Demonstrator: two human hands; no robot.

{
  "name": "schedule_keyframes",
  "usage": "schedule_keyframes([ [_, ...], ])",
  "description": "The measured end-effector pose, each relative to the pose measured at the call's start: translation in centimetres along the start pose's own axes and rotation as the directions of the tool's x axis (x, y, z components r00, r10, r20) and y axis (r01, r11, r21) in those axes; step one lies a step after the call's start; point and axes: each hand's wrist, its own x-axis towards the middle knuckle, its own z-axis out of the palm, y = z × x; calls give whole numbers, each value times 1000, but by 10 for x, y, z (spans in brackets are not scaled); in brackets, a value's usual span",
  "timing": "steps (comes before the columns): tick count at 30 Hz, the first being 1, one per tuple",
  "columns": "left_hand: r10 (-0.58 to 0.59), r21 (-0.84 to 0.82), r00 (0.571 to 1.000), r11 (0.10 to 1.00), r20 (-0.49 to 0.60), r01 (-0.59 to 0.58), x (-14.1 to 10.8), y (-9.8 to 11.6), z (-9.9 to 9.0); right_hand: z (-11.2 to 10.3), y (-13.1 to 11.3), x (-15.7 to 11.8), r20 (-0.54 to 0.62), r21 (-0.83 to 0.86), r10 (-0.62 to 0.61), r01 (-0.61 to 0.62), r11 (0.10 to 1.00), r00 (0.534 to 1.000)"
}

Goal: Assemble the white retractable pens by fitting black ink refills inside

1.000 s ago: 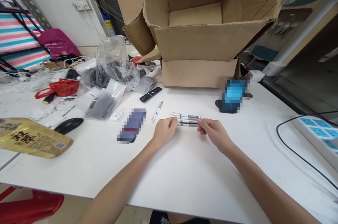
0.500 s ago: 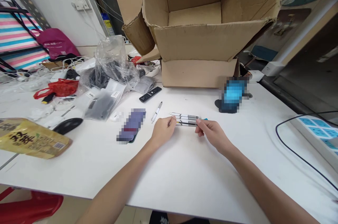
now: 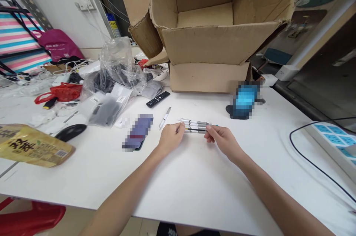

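My left hand (image 3: 171,136) and my right hand (image 3: 222,138) face each other over the middle of the white table. Each is closed in a pinch at one end of a thin dark pen refill (image 3: 196,130), which is yellowish near the left fingers. Right behind it, several white-and-grey pens (image 3: 194,121) lie side by side, partly covered by the fingers. Another white-and-grey pen (image 3: 165,118) lies apart, to the left of the group. A small teal bit shows behind my right hand; what it is I cannot tell.
A big open cardboard box (image 3: 210,76) stands at the back. Left are a blurred-out phone (image 3: 138,132), a remote control (image 3: 158,99), plastic bags (image 3: 111,106) and a yellow pouch (image 3: 36,147). Right are a blurred-out device (image 3: 244,100), a power strip (image 3: 333,135) and a black cable (image 3: 314,156).
My right hand has shifted very slightly to the left. Both hands keep their pinch on the refill, and the pens on the table stay put.
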Motion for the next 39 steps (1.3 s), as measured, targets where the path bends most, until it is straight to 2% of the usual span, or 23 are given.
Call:
schedule_keyframes([
  [6, -9, 2, 1000, 1000, -5, 9, 1, -1, -1, -1, 2, 2, -19, -13, -48, 48, 999, 999],
  [13, 3, 28, 1000, 1000, 10, -3, -1, 0, 0, -1, 2, 3, -23, -6, 10, -10, 1000, 1000],
  [20, 10, 57, 1000, 998, 10, -10, -1, 3, 0, -3, 2, 4, -29, -36, -44, 43, 998, 999],
  [28, 1, 80, 1000, 997, 23, -3, -1, 1, 2, -1, 2, 2, -19, -7, -1, 1, 1000, 1000],
  [35, 4, 152, 999, 988, 32, -9, 0, -1, 2, -2, -1, 2, -30, -57, -88, 86, 995, 996],
  [39, 17, 193, 999, 981, 32, -23, -1, 0, 2, -2, -1, 2, -25, -78, -23, 21, 997, 999],
])
